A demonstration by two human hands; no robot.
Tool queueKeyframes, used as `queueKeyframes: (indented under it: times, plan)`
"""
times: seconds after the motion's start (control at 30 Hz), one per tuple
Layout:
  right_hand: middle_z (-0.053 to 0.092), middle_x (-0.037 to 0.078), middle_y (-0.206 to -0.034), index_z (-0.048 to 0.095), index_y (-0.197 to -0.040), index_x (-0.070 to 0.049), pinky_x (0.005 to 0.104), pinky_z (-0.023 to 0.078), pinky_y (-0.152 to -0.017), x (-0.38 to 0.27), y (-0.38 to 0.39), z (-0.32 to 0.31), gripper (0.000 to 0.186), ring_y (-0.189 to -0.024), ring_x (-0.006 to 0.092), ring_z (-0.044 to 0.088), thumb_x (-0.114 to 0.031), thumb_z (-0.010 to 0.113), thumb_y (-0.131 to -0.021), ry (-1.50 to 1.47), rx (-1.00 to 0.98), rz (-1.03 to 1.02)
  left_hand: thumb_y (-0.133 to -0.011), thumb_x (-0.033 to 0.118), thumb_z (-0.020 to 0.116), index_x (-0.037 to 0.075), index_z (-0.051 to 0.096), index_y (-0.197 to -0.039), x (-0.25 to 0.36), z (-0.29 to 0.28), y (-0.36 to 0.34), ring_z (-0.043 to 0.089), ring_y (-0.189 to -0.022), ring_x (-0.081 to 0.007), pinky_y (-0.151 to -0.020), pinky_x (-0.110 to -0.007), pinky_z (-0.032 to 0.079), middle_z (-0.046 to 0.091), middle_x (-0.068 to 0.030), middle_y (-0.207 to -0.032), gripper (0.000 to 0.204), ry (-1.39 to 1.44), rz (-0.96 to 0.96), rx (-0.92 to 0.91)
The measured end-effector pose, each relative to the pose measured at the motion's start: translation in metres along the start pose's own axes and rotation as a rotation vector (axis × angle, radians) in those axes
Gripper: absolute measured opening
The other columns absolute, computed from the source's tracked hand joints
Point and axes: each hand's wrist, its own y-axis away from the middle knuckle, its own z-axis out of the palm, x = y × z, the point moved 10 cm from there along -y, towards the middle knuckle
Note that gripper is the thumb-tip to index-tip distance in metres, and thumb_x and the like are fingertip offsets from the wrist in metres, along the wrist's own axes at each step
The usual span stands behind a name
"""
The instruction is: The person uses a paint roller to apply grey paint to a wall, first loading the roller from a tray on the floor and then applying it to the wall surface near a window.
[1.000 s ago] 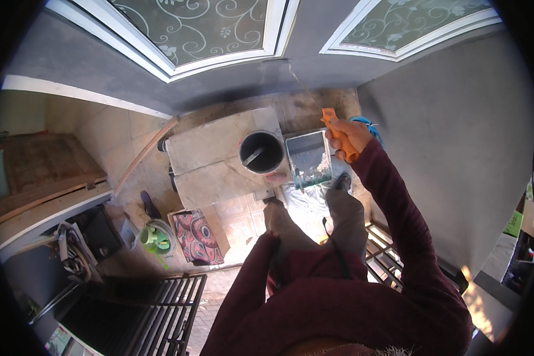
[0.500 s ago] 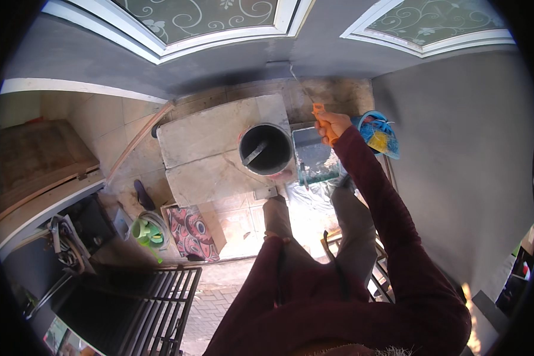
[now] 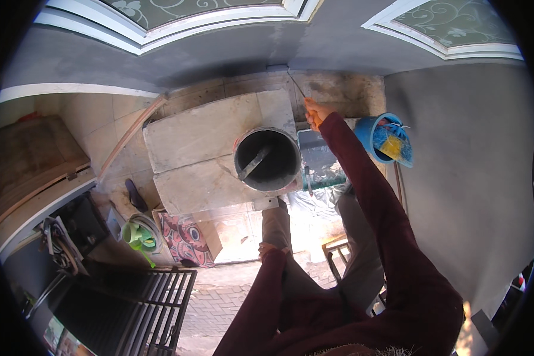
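My right hand (image 3: 318,113) is closed around the orange handle of a paint roller (image 3: 299,86). The thin metal shaft reaches forward to the foot of the grey wall, where the small roller head blends into the grey. My left hand (image 3: 271,248) lies on my left leg near the knee, holding nothing, its fingers only partly distinct. Between my legs and the wall stands a dark bucket (image 3: 285,172), a grey-smeared flat stick (image 3: 256,162) leaning inside. Right of it is a teal-edged tray (image 3: 310,140) with grey smears, partly behind my right sleeve.
The bucket stands on a pale stone slab (image 3: 196,142). A blue bucket (image 3: 368,133) with a net and something yellow sits by the right wall. Left are a patterned box (image 3: 184,237), a green watering can (image 3: 137,236), a dark shoe (image 3: 135,196) and a black metal rack (image 3: 154,314).
My right hand has moved slightly forward and left with the paint roller, its head staying low on the wall. The view has shifted a little. My left hand stays on my leg.
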Motion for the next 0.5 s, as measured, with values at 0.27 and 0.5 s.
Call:
queueKeyframes:
  times: [0.27,0.5]
  plan:
    - [0.05,0.001,-0.066,0.059,-0.096,-0.016,0.0281,0.035,-0.041,-0.011,-0.05,-0.006,0.016,-0.049,0.0124,0.047,-0.016,0.059,-0.08,0.069,0.134,-0.045,-0.05,0.054,0.077,0.005,0.02,-0.129,-0.003,-0.001,-0.006,0.048,-0.109,-0.0257,-0.087,-0.039,0.044,0.041,-0.0114,-0.121,0.109,0.005,-0.035,0.01]
    - [0.05,0.001,-0.065,0.057,-0.096,-0.014,0.0283,0.035,-0.04,-0.019,-0.066,-0.005,0.015,-0.048,0.0121,0.046,-0.016,0.057,-0.081,0.025,0.103,-0.08,-0.049,0.053,0.079,0.006,0.023,-0.128,0.001,-0.007,-0.006,0.047,-0.109,-0.0247,-0.089,-0.038,0.043,0.041,-0.0113,-0.121,0.107,0.006,-0.028,-0.001]
